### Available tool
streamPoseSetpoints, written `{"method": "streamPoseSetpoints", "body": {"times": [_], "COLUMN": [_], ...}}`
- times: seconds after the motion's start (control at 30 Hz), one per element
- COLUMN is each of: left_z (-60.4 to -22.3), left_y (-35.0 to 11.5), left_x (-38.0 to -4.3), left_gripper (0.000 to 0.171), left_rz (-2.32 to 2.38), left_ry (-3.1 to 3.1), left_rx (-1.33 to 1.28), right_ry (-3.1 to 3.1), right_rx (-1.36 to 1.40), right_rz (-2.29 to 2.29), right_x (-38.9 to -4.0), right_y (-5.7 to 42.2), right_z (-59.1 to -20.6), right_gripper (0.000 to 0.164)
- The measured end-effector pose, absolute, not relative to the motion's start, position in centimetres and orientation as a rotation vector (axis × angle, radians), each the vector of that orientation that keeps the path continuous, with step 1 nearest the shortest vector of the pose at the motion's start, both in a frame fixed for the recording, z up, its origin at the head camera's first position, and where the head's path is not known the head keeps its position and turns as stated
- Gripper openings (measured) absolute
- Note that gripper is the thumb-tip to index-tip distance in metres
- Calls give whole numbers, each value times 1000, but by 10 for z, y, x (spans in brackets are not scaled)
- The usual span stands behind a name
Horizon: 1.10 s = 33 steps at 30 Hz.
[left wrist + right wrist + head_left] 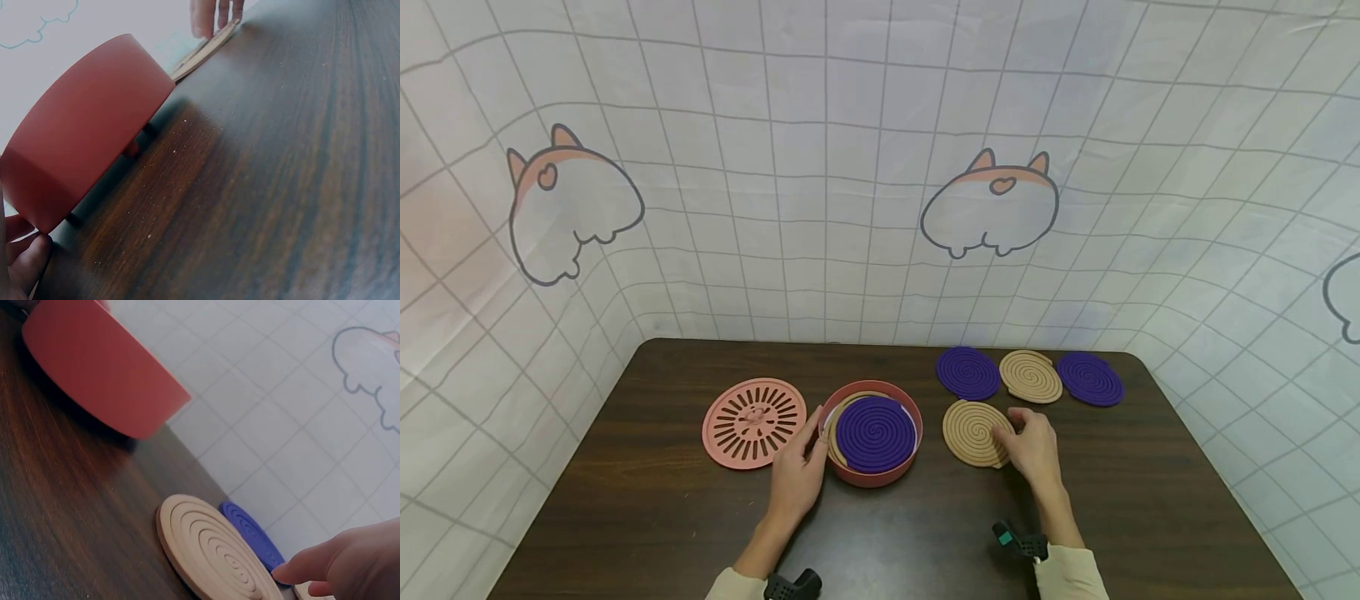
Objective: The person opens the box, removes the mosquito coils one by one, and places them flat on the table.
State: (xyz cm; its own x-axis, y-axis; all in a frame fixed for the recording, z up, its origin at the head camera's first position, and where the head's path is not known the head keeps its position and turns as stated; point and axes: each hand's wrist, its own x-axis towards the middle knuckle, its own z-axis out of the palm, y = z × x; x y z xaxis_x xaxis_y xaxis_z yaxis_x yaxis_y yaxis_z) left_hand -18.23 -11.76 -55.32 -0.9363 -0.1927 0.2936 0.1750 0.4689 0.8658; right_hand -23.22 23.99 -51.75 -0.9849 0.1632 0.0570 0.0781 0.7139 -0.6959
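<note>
My left hand (799, 475) rests against the left side of a round red container (870, 481), fingers and thumb on its outer wall. Inside the container lies a purple mosquito coil (876, 433) on top of a tan one. Over to the right, my right hand (1034, 446) is at the right edge of a flat tan mosquito coil (973, 433). Its thumb overlaps the coil's top in the head view. In the right wrist view one extended finger reaches the far rim of the tan coil (209, 547); the thumb is hidden there.
A pink slotted lid (755, 423) lies left of the container. Along the back right are a purple coil (967, 373), a tan coil (1031, 377) and another purple coil (1090, 379). A grid-patterned cloth (865, 208) hangs behind the dark wooden table (640, 500).
</note>
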Motion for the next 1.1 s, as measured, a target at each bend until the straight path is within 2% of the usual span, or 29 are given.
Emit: {"method": "streamPoseSetpoints", "body": {"times": [1.1], "left_z": [-552], "left_y": [-116], "left_x": [-181], "left_gripper": [46], "left_rz": [-1435], "left_ry": [-2351], "left_rx": [13], "right_ry": [-2640], "right_rx": [-172], "right_rz": [1253], "right_x": [-223], "right_y": [200], "right_z": [-482], "right_gripper": [56]}}
